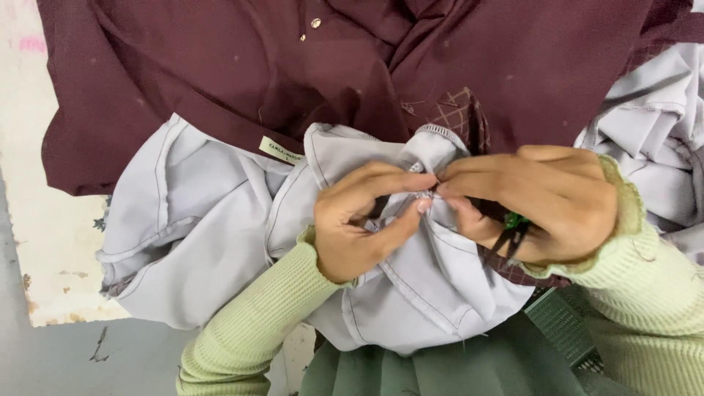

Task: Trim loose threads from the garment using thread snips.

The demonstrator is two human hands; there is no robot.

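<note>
At frame centre, the left hand (363,220) curls palm-inward, thumb and forefinger pinching a seam of the pale grey stitched fabric garment (220,242). The right hand (532,202) meets it fingertip to fingertip, gripping the same seam while clenching a small dark thread clipper with a green part (513,231). A maroon fabric garment (293,66) fills the upper frame.

We see a worn, cream-painted table top (29,220) bearing a dark maroon cloth garment (220,66) and crumpled pale grey fabric (191,242).
</note>
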